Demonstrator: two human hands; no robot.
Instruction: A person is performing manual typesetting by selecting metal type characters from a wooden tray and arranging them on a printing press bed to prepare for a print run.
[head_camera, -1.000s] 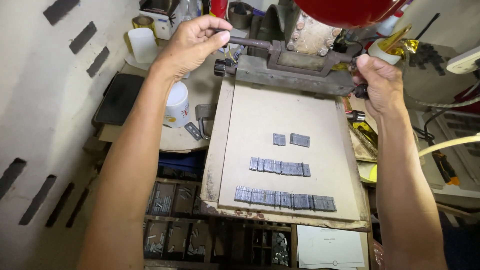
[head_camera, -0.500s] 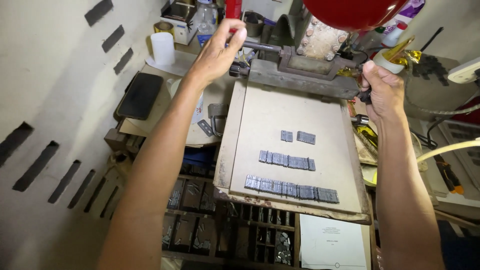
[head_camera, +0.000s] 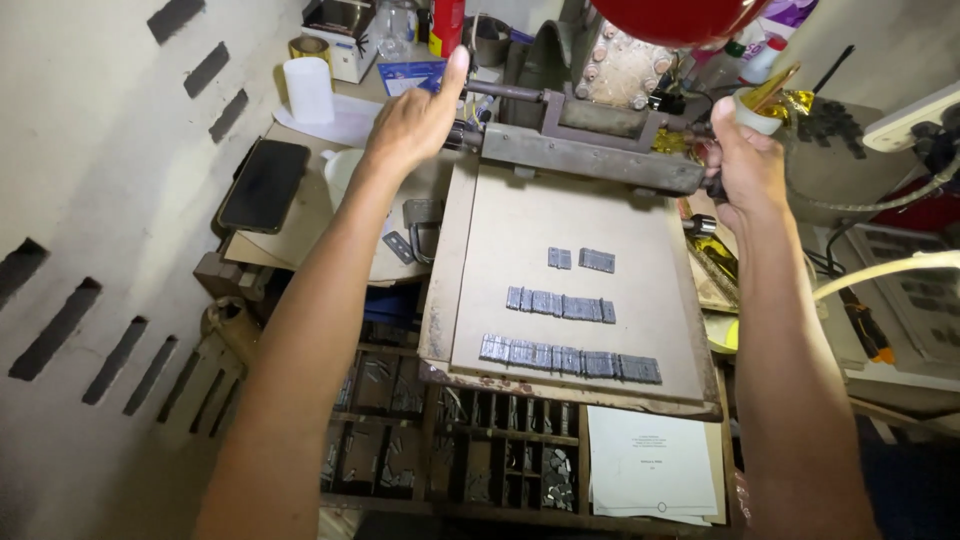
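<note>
Head view: left hand (head_camera: 415, 120) half open, thumb raised, palm against the left end of a metal bar (head_camera: 590, 158) at the top of a tilted board (head_camera: 640, 260). Right hand (head_camera: 748, 170) closed around the bar's right end. Three rows of type blocks (head_camera: 568, 360) lie on the board; a phone (head_camera: 264, 185) rests on the desk (head_camera: 300, 225) to the left.

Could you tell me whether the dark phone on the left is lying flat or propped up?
Lying flat: the phone rests screen-up on the brown paper, its dark screen unlit.
</note>
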